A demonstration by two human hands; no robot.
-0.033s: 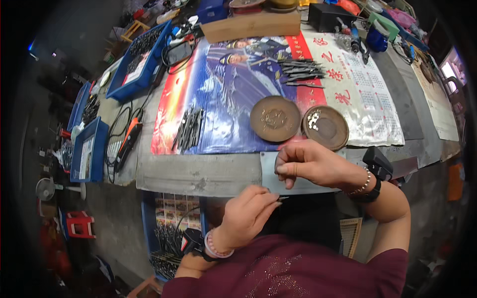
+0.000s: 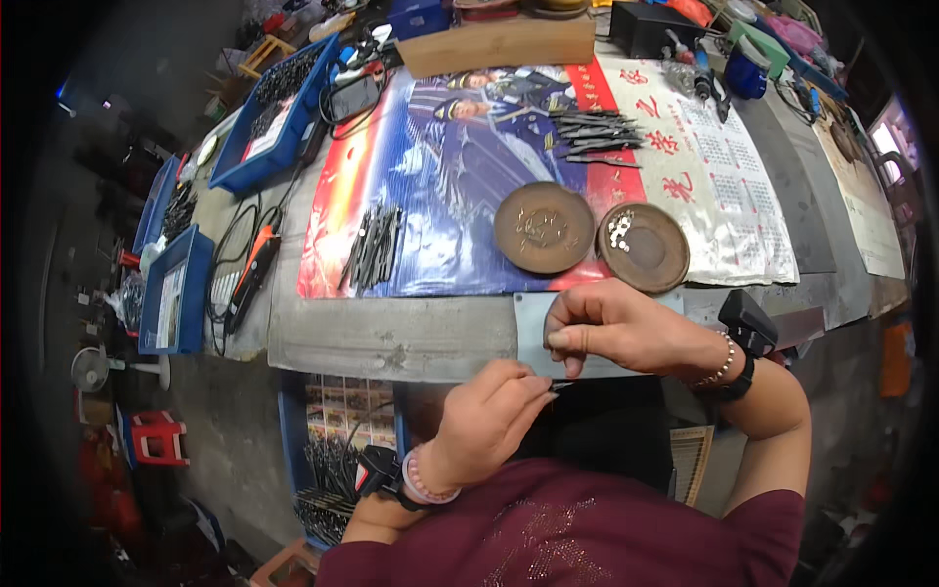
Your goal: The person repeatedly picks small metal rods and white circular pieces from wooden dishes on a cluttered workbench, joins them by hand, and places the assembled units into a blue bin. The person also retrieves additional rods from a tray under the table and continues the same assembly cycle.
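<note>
My left hand [image 2: 497, 416] is closed in a pinch at the table's front edge, with a small dark tip showing at its fingertips. What that piece is cannot be made out. Just above and to the right, my right hand [image 2: 621, 328] is closed too, thumb against curled fingers, over a pale grey plate [image 2: 529, 328]. Anything in its grip is hidden. Beyond it stand two round brown dishes: the left dish [image 2: 509, 235] holds small thin metallic bits, and the right dish [image 2: 673, 249] holds small white round pieces [image 2: 619, 232].
Slim black parts lie in one bundle [image 2: 374, 249] at left and another [image 2: 597, 137] farther back on a poster [image 2: 450, 264]. An orange-and-black power tool [image 2: 256, 274] with a cord rests near blue bins [image 2: 178, 293]. A wooden block [image 2: 499, 51] stands behind.
</note>
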